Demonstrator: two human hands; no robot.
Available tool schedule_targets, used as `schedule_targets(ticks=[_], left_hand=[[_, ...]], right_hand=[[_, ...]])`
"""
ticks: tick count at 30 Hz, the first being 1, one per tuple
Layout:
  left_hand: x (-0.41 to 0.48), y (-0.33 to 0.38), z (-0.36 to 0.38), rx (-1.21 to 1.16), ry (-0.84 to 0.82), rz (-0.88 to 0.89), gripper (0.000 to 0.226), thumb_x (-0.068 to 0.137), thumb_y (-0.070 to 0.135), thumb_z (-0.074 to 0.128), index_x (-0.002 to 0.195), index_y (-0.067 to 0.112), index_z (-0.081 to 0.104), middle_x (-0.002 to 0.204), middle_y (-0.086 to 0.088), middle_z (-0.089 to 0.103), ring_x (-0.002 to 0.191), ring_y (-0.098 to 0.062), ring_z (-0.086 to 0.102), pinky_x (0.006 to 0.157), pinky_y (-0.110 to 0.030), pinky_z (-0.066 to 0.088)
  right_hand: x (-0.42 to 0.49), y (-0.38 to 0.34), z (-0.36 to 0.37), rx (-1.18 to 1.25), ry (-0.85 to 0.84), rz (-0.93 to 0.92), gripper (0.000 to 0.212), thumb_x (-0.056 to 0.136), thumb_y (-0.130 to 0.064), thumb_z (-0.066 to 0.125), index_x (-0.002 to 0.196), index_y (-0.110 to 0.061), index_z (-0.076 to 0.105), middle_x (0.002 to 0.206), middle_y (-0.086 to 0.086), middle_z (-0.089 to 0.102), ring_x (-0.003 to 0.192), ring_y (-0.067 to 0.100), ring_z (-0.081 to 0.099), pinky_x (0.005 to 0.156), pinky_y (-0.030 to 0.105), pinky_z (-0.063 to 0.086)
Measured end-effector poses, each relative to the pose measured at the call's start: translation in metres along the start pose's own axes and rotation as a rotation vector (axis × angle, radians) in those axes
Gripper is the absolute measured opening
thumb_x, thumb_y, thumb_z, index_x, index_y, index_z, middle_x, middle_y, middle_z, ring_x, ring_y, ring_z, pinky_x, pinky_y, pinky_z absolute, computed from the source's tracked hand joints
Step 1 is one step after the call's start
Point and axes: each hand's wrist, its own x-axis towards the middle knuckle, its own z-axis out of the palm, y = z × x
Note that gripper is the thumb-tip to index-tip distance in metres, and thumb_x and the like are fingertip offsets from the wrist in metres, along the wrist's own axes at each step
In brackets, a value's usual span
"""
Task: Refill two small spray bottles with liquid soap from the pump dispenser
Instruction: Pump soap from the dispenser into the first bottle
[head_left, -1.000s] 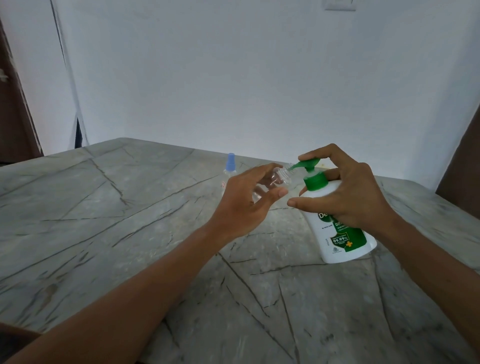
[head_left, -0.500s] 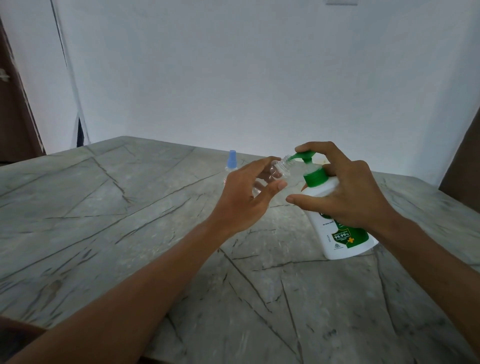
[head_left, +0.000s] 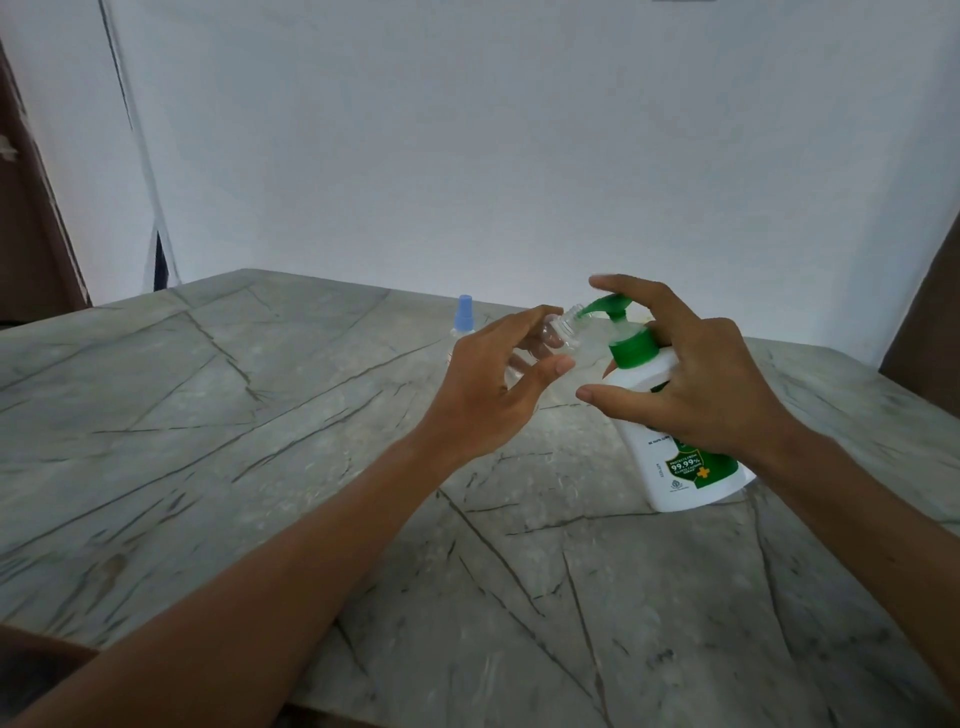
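Setting: plain room, likely a home. Grey veined stone worktop (head_left: 208, 415) against a bare white wall (head_left: 467, 156). Dark wooden door frame (head_left: 31, 218) at left; household soap dispenser (head_left: 675, 493) present.

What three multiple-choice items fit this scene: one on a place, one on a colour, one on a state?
1. Where is the mouth of the clear bottle? A at the pump spout; B on the table; C on the floor.
2. What colour is the cap of the standing spray bottle? A red; B blue; C green.
3. What does the right hand do? A lies flat; B holds the pump dispenser; C holds a cloth.
Key: 1 A, neck meets green spout; 2 B, it looks light blue; 3 B, fingers curl round its neck.
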Motion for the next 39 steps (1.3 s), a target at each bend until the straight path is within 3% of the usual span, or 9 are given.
schedule_targets(ticks=[4,9,15,22,26,29,39], left_hand=[[0.0,0.0009,0.0,0.001,0.005,0.004,0.037,0.089,0.028,0.063,0.123,0.014,0.057,0.108,0.002,0.066,0.092,-0.004,0.062,0.073,-0.011,0.051],[0.0006,0.0015,0.0003,0.01,0.006,0.007,0.039,0.088,0.031,0.062,0.123,0.014,0.057,0.107,0.004,0.066,0.091,-0.002,0.061,0.073,-0.011,0.051],[-0.0011,0.0013,0.0026,-0.014,-0.011,0.026,0.04,0.089,0.03,0.064,0.123,0.011,0.058,0.106,0.001,0.068,0.092,-0.009,0.064,0.074,-0.022,0.055],[0.0009,0.0008,0.0008,0.001,0.0,0.005,0.041,0.088,0.031,0.063,0.124,0.013,0.056,0.107,0.002,0.067,0.091,-0.005,0.063,0.072,-0.013,0.052],[0.0009,0.0003,0.001,0.0,0.007,-0.002,0.04,0.088,0.03,0.063,0.124,0.014,0.056,0.107,0.002,0.067,0.09,-0.005,0.062,0.071,-0.014,0.052],[0.0012,0.0017,0.0012,-0.005,0.017,0.007,0.039,0.088,0.029,0.064,0.123,0.014,0.057,0.106,0.001,0.067,0.09,-0.005,0.062,0.071,-0.013,0.051],[0.0,0.0025,0.004,0.006,0.003,0.007,0.039,0.089,0.031,0.062,0.124,0.015,0.057,0.106,0.003,0.067,0.089,-0.004,0.062,0.071,-0.018,0.054]], right_hand=[[0.0014,0.0025,0.0009,-0.013,0.003,0.0,0.074,0.066,-0.05,0.082,0.127,-0.042,0.041,0.095,-0.014,0.068,0.071,0.007,0.067,0.061,0.017,0.053],[0.0013,-0.0006,-0.0004,0.057,0.03,0.058,0.073,0.057,-0.046,0.087,0.119,-0.042,0.048,0.091,-0.024,0.065,0.077,0.001,0.067,0.061,0.012,0.052],[-0.0005,-0.0035,-0.0027,0.132,0.058,0.08,0.066,0.052,-0.049,0.085,0.108,-0.043,0.052,0.085,-0.021,0.067,0.071,-0.001,0.068,0.061,0.012,0.052],[-0.0019,-0.0018,-0.0012,-0.016,0.014,0.002,0.072,0.066,-0.063,0.074,0.127,-0.049,0.038,0.091,-0.025,0.062,0.074,0.001,0.064,0.063,0.011,0.05],[-0.0022,0.0002,-0.0003,-0.037,-0.006,-0.006,0.087,0.06,-0.073,0.072,0.134,-0.054,0.031,0.101,-0.032,0.056,0.081,-0.001,0.062,0.068,0.005,0.044],[-0.002,0.0002,-0.0005,-0.009,0.008,-0.022,0.086,0.056,-0.074,0.073,0.129,-0.054,0.033,0.1,-0.036,0.054,0.084,-0.004,0.061,0.069,0.004,0.043],[-0.0018,0.0034,-0.0013,0.09,0.05,0.036,0.071,0.052,-0.058,0.081,0.113,-0.05,0.046,0.097,-0.012,0.069,0.071,0.01,0.069,0.059,0.022,0.056]])
